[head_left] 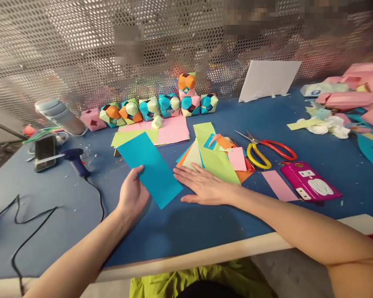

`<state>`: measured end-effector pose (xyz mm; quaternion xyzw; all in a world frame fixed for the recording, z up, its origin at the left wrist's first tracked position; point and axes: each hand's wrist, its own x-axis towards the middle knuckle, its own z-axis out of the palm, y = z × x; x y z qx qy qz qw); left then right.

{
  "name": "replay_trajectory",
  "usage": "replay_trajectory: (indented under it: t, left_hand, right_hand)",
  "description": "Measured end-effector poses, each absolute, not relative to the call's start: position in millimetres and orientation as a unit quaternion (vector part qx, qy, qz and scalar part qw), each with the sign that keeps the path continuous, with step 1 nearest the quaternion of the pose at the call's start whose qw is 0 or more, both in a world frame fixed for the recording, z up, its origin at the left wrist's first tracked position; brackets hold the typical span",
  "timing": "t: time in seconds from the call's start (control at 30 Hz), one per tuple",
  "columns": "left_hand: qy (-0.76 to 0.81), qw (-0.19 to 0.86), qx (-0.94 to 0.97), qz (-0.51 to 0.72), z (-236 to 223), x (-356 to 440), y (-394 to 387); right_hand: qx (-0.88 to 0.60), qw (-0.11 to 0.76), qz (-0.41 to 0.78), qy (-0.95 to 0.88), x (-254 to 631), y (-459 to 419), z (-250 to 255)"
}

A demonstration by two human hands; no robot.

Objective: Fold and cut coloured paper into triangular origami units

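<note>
A blue rectangle of paper (153, 171) is pinched by its left edge in my left hand (133, 189), thumb on top. It is held at a slant above the table. My right hand (205, 184) lies with its fingers stretched out toward the left, just beside the blue paper's right edge. Under and behind its fingertips are fanned paper pieces, with a pale green piece (192, 156) on top. A longer light green sheet (217, 159) extends behind that hand. Small pink scraps (236, 159) and orange scraps (224, 142) rest on this sheet.
Red-handled scissors (278, 150) and yellow-handled scissors (259, 156) lie right of the scraps, near a magenta case (309, 181). A glue gun (76, 160) with a trailing cord, a phone (45, 152) and a bottle (60, 116) are left. Folded paper balls (149, 108) line the back.
</note>
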<state>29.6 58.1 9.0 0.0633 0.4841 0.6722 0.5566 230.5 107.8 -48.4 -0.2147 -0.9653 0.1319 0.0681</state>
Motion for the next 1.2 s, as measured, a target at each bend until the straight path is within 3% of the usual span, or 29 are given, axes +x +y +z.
replay_trajectory:
  t: [0.17,0.27,0.43,0.53,0.63,0.73,0.8,0.93,1.2]
  left_hand:
    - [0.485,0.552,0.061,0.676,9,23,59]
    - [0.485,0.566,0.058,0.664,8,27,55]
    - [0.48,0.668,0.083,0.563,-1,57,31]
    - [0.475,0.688,0.14,0.531,-8,67,22]
    - [0.502,0.615,0.235,0.56,-12,55,28]
    - [0.577,0.494,0.362,0.54,-13,33,42]
    - [0.609,0.449,0.442,0.481,-14,24,48]
    - [0.625,0.416,0.531,0.394,-9,23,47]
    - [0.623,0.397,0.573,0.354,-8,29,38]
  right_hand:
    - [-0.276,0.084,0.131,-0.948,255,135,-52]
    - [-0.313,0.162,0.143,-0.925,256,136,-40]
    - [-0.342,0.333,0.406,-0.78,226,104,-20]
    - [-0.364,0.328,0.469,-0.735,218,97,-18]
    - [-0.347,0.243,0.485,-0.765,227,105,-21]
    - [-0.345,0.152,0.471,-0.797,240,114,-22]
    - [-0.367,0.141,0.433,-0.811,243,116,-20]
    - [-0.384,0.183,0.344,-0.837,244,112,-22]
    - [-0.313,0.286,0.248,-0.871,240,104,-32]
